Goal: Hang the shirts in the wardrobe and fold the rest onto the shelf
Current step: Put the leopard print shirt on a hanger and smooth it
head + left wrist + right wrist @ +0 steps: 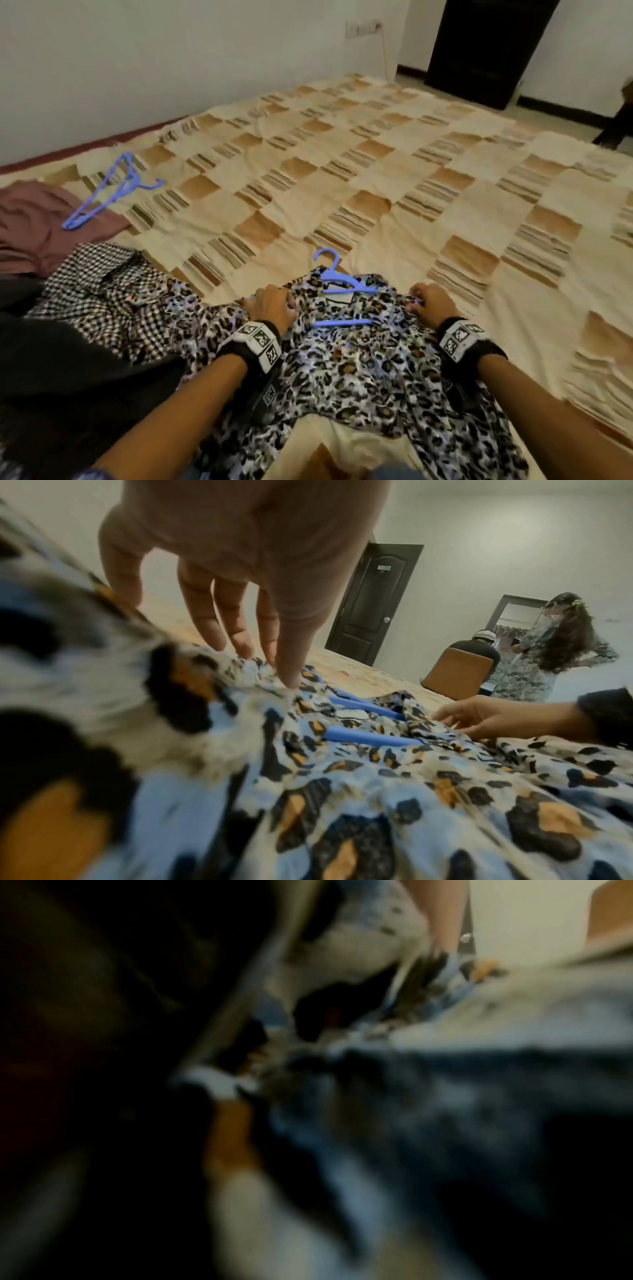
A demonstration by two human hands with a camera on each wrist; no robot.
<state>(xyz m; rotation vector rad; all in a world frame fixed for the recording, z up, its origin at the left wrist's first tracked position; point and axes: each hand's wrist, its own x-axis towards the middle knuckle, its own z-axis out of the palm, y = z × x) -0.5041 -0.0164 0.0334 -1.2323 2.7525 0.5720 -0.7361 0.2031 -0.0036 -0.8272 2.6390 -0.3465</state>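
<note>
At the lower middle of the head view, the left hand (270, 306) and right hand (432, 301) each pinch a shoulder of the leopard-print shirt (359, 377), fingers curled into cloth; likely seating it on the blue hanger (342, 287) inside.

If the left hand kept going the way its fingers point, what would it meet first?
Probably nothing but bedspread: the left hand, pinching the leopard-print shirt, points up the bed, left of the hanger; depth is unclear.

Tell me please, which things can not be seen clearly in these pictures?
- Hanger: its two ends are hidden inside the leopard shirt, head view.
- Right hand: the right wrist view is dark and blurred, so its grip is unclear there.
- Black cloth: cut off by the left edge, head view.
</note>
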